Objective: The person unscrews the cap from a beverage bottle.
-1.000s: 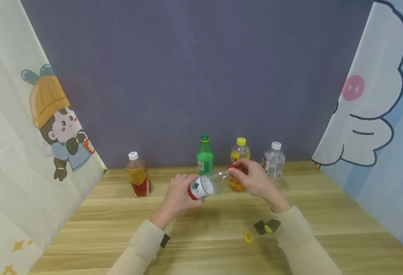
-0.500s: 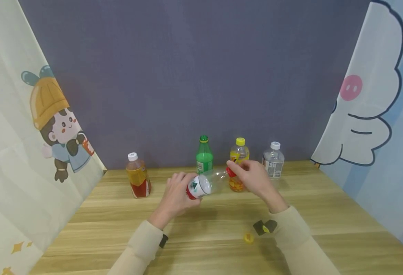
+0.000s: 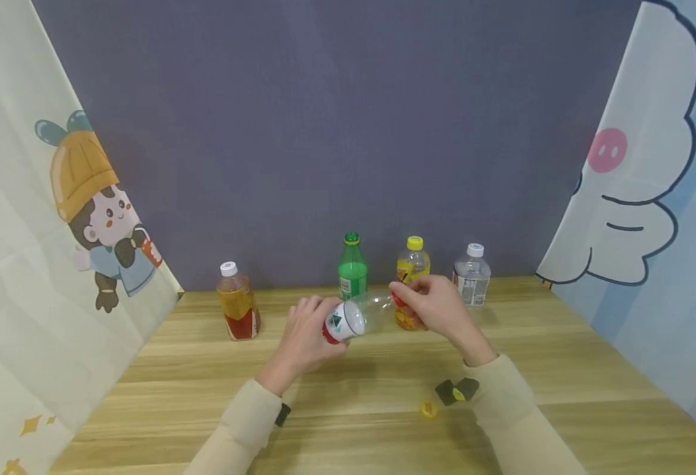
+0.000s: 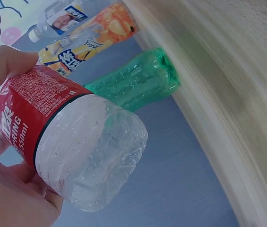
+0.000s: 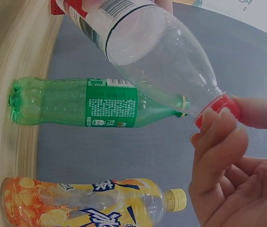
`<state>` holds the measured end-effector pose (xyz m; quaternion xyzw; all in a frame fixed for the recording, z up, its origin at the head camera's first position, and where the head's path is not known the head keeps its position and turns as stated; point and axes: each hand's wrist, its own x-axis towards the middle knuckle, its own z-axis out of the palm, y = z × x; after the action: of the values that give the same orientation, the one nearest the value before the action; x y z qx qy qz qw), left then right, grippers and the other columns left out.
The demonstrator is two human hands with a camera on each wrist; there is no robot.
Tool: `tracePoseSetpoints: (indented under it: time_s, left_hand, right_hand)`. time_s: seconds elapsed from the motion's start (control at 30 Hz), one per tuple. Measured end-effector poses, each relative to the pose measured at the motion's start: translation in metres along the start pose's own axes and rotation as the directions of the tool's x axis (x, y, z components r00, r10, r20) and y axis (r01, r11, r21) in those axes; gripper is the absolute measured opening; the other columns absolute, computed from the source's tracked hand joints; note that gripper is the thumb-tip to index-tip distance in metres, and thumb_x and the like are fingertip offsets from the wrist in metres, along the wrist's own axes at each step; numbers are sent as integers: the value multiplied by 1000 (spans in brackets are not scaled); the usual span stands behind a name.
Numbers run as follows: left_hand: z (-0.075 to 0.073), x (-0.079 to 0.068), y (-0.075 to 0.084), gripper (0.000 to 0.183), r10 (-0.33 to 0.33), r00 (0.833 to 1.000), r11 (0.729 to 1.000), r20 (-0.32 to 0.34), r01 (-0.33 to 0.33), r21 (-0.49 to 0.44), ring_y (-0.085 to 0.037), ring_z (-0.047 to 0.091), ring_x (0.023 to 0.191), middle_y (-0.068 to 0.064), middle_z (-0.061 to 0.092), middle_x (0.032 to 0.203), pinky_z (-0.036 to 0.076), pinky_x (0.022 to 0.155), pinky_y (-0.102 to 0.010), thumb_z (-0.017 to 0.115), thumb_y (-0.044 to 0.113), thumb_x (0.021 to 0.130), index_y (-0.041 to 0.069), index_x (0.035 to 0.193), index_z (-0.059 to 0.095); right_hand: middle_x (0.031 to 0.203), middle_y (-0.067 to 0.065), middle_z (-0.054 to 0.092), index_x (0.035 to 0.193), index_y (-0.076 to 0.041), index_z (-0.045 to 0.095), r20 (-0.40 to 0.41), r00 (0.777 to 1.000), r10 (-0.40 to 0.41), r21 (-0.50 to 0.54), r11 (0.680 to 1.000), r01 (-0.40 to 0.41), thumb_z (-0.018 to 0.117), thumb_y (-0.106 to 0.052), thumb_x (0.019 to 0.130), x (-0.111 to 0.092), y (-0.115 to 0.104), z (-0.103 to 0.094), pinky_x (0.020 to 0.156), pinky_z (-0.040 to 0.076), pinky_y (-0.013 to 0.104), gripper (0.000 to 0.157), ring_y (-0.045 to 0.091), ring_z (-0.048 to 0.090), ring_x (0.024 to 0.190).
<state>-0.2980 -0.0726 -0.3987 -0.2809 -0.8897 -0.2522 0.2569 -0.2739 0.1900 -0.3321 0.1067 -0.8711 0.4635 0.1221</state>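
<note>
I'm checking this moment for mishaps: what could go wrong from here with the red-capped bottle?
The right fingers pinch the red cap, so it might slip and drop.
The clear bottle is held tilted, so any liquid inside could spill if the cap comes off.
The green bottle stands behind it, and a careless swing might topple it.

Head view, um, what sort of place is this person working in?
Probably a small makeshift recording booth, though that's a guess: a wood-grain table, a plain dark backdrop behind it, and cartoon-printed sheets along both sides.
</note>
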Motion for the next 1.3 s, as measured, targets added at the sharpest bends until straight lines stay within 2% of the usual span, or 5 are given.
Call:
tracePoseSetpoints:
  time_s: [0.23, 0.37, 0.6, 0.9, 1.3]
  left_hand:
    - [0, 1, 0, 69, 13, 1000, 1000, -10, -13, 11, -22, 49, 98, -4, 62, 111, 36, 83, -38, 94, 27, 64, 16, 126, 64]
    - [0, 1, 0, 69, 16, 1000, 1000, -9, -16, 8, -22, 49, 98, -4, 62, 110, 37, 82, -37, 93, 27, 64, 16, 125, 64]
    - [-2, 1, 0, 71, 14, 1000, 1000, -1, -14, 10, -22, 49, 99, -4, 62, 111, 38, 85, -39, 93, 27, 63, 16, 127, 64]
    - [-4, 0, 0, 71, 8, 1000, 1000, 17, -8, 14, -22, 49, 99, -4, 62, 111, 38, 84, -38, 93, 27, 63, 15, 128, 64]
    - [-5, 0, 0, 72, 4, 1000, 1000, 23, -4, 8, -23, 49, 100, -5, 62, 113, 38, 84, -38, 93, 28, 64, 14, 128, 64]
  right_hand:
    - [80, 10, 68, 98, -1, 68, 38, 999, -34, -19, 999, 34, 65, -42, 98, 0, 1, -2, 58, 53, 33, 41, 27, 64, 69]
    - [83, 12, 69, 99, -1, 68, 49, 996, -79, -40, 996, 81, 65, -38, 99, 1, 2, -4, 61, 51, 33, 37, 31, 64, 75]
    - [89, 7, 68, 106, -2, 67, 74, 988, -137, -89, 986, 144, 63, -34, 100, 1, 3, -5, 69, 50, 33, 33, 19, 60, 77]
    - [91, 4, 67, 106, -5, 65, 86, 978, -192, -98, 975, 201, 64, -25, 101, 1, 5, -3, 71, 50, 36, 21, 19, 58, 80]
    - [95, 5, 67, 110, -3, 62, 107, 965, -239, -88, 965, 248, 63, -18, 101, 0, 4, -3, 72, 50, 35, 17, 18, 58, 83]
